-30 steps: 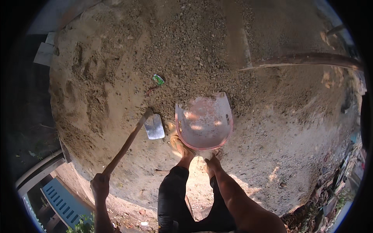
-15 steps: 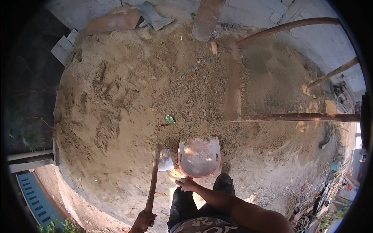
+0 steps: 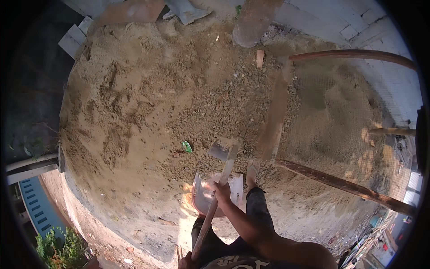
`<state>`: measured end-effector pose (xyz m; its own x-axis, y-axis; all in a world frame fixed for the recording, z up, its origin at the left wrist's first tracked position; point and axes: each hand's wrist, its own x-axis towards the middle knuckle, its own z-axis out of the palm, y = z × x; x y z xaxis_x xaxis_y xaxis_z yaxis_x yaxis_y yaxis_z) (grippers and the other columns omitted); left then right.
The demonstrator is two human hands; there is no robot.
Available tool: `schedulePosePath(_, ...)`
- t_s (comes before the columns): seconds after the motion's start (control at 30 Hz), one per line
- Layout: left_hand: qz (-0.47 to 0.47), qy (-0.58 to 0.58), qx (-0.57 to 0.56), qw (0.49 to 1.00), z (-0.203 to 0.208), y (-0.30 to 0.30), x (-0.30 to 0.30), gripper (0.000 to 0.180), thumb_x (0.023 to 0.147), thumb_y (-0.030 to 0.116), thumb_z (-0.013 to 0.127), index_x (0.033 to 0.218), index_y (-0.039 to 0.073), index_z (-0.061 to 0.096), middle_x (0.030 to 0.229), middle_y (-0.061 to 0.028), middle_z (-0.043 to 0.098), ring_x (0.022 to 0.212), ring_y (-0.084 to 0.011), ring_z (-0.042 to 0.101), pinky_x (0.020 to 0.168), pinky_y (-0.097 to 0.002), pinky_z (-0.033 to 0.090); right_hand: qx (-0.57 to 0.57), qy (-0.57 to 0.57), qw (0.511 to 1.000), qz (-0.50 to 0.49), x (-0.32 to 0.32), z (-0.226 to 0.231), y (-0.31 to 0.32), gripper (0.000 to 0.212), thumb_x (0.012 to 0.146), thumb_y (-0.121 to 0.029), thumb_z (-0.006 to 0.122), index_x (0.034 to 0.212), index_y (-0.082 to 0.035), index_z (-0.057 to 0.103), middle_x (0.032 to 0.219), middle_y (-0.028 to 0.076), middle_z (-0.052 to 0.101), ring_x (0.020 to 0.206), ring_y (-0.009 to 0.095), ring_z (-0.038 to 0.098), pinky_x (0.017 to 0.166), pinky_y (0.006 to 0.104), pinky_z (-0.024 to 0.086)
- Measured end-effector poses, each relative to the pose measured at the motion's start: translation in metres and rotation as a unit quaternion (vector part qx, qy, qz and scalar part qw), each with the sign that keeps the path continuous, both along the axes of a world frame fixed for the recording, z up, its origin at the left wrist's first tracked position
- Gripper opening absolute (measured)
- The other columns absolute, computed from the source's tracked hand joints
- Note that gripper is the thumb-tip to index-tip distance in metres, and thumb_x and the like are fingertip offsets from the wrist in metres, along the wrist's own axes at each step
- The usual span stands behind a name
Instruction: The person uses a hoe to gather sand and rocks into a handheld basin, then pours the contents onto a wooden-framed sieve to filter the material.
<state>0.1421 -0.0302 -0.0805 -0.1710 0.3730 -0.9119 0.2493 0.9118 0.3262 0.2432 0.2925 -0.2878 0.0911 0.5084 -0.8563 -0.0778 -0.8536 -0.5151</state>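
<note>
My right hand [image 3: 222, 193] is wrapped round the middle of a hoe's [image 3: 227, 167] wooden handle. Close to my body, at the lower edge, my left hand [image 3: 185, 260] grips the handle's near end. The hoe's flat metal blade [image 3: 218, 149] is at the gravel [image 3: 224, 105], just beyond the scoop; I cannot tell how deep it reaches. A pale, pink-rimmed scoop-shaped pan [image 3: 195, 192] rests on the ground before my legs, its wide mouth toward the gravel. Handle and right hand partly cover it.
A green crumpled wrapper [image 3: 186, 146] lies left of the blade. My foot [image 3: 253, 169] stands right of the pan. Sand [image 3: 130, 89] spreads left. A plank [image 3: 274, 116] borders a meshed sandy area, and a wooden pole [image 3: 345, 183] slants at right. A brick piece [image 3: 260, 58] lies farther off.
My right hand has taken hold of the handle. The hoe has swung from left of the pan to the gravel beyond it. My right foot has stepped forward beside the pan.
</note>
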Motion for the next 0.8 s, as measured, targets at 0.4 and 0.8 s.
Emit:
schedulePosePath(0.4,0.071,-0.173,0.229,0.955,-0.257,0.581,0.107,0.032,0.080,0.019,0.069,0.099,-0.003,0.055,0.068,-0.0060,0.059,0.050,-0.0120,0.054,0.045,-0.0284,0.043,0.181,-0.227,0.934,0.209,0.090,-0.106,0.539,0.052,0.086,-0.020,0.060,0.122,0.013,0.042,0.087,0.021,0.063,0.072,0.030,0.067,0.063,0.0397,0.056)
schedulePosePath(0.8,0.032,0.001,0.081,0.996,-0.164,0.291,0.061,0.047,0.074,0.029,0.071,0.102,-0.006,0.056,0.088,-0.0280,0.064,0.089,-0.0430,0.064,0.075,-0.0470,0.051,0.092,-0.229,0.920,0.305,0.013,-0.103,0.230,0.065,0.084,-0.022,0.061,0.131,0.011,0.032,0.108,0.031,0.059,0.098,0.042,0.062,0.082,0.0464,0.053)
